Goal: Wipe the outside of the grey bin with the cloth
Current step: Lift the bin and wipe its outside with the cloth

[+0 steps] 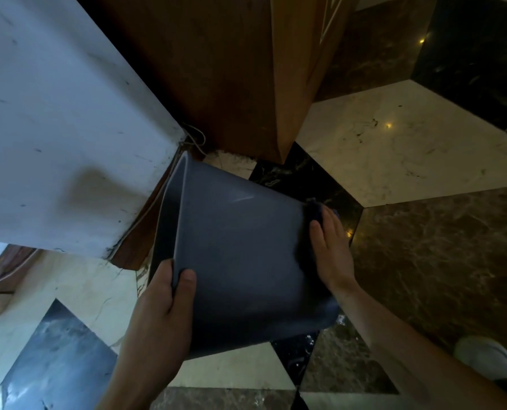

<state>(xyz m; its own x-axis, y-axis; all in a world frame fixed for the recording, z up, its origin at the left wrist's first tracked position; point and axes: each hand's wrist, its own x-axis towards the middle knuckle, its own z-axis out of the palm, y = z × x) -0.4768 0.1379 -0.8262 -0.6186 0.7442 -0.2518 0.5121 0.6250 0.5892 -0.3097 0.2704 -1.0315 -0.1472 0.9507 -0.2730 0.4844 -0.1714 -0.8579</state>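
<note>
Left hand [160,303] sits nearest the lens, thumb outside & fingers inside, clamped on the rim of the grey bin [240,255]. Bin's tipped on its side above the marble floor [423,247], mouth twd the white wall [54,128], base pointing right; long axis runs left-right across the body. Right hand [332,253] lies flat at the base end, pressing a dark cloth [315,210] onto the outer wall. Next swipe prob runs from base twd rim, i.e. right hand travelling toward the left one.

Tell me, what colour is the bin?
The bin is plain grey with a slight blue tint, seen in the head view.
</note>
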